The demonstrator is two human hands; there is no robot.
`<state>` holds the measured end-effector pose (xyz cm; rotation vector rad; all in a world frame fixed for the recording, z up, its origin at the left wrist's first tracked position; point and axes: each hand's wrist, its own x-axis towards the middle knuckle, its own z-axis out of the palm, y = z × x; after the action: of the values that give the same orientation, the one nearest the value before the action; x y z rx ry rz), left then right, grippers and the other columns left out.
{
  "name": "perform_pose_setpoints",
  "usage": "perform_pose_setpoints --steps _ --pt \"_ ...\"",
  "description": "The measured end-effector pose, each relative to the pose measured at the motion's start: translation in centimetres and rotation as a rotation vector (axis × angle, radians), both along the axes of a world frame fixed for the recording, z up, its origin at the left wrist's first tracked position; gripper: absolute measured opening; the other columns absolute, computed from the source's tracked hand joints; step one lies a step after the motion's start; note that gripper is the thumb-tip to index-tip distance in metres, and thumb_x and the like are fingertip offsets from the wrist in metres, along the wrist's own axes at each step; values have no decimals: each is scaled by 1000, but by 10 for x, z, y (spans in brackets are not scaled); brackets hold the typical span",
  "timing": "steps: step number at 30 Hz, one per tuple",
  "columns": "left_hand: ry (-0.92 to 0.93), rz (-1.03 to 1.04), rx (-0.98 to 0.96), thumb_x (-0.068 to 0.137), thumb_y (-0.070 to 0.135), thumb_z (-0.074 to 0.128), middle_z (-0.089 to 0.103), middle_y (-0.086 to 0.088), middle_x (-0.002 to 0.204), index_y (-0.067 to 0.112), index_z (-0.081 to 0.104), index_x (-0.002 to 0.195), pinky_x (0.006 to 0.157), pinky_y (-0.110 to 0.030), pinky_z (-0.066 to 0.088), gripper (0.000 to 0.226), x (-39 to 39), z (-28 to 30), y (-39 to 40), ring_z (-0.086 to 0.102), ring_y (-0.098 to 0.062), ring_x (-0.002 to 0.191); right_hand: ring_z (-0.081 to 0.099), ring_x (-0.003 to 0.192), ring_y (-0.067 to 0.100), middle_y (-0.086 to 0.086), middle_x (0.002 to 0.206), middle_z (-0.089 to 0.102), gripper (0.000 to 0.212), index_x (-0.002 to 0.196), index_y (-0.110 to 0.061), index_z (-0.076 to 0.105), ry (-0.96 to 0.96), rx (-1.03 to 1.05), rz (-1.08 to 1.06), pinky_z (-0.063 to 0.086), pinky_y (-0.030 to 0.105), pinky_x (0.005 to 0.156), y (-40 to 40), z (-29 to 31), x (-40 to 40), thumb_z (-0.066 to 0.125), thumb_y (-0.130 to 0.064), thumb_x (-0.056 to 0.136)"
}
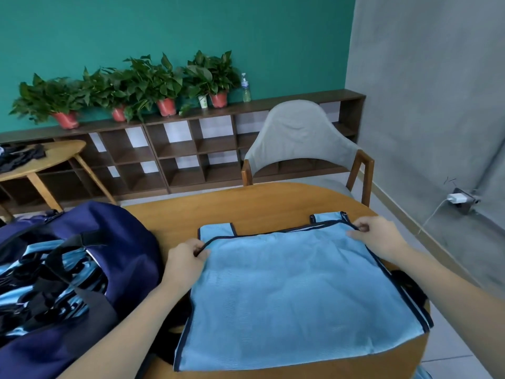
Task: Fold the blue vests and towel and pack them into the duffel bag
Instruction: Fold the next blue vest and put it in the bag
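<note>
A light blue mesh vest (295,294) with dark navy trim lies spread flat on the wooden table (246,206). My left hand (185,262) pinches the navy trim at its far left edge. My right hand (378,236) pinches the trim at the far right edge, near a shoulder strap. To the left stands the open navy duffel bag (117,242), with several folded blue vests (54,280) inside and its black handles draped across the opening. No towel is visible.
A grey upholstered chair (300,143) stands at the table's far side. Behind it runs a low brown shelf (191,149) with potted plants (153,83) and a bottle. A smaller wooden table (46,160) with dark clothing is at the far left. A wall charger (457,198) is plugged in at the right.
</note>
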<state>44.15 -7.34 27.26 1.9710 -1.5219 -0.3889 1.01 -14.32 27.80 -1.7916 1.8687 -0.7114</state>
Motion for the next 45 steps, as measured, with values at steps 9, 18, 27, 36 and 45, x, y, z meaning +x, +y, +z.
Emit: perform_pose_setpoints --steps 9,18,27,36,45 --pt "54 31 -268 96 36 64 70 15 80 35 68 90 67 -4 36 7 -9 33 4 62 -5 81 58 84 0 -14 90 67 7 93 -25 70 -211 -257 -68 42 26 77 17 41 2 74 -29 90" --pt "-422 -15 215 97 46 56 55 -5 137 25 43 145 103 -43 42 54 -28 27 -9 50 -28 126 58 124 22 3 138 60 44 137 -19 59 161 -103 8 46 37 104 20 31 38 58 -42 99" --pt "-385 -193 194 103 56 34 21 -3 164 32 26 156 123 -41 11 59 -105 -13 86 13 -27 152 10 154 19 -6 166 19 79 157 -34 27 472 -33 315 5 37 126 92 -27 77 20 -78 91" --pt "-510 -296 269 90 81 10 2 -10 169 38 7 160 125 -46 -1 82 -83 -19 75 -6 -33 155 27 146 36 12 160 31 93 156 -36 25 770 28 210 20 48 119 104 -17 81 4 -90 83" --pt "-695 -103 152 108 44 19 15 -16 167 22 22 160 124 -53 3 56 -39 10 -19 5 -36 154 57 79 15 -7 72 63 73 88 -26 68 741 -334 215 44 34 80 95 2 81 14 -75 90"
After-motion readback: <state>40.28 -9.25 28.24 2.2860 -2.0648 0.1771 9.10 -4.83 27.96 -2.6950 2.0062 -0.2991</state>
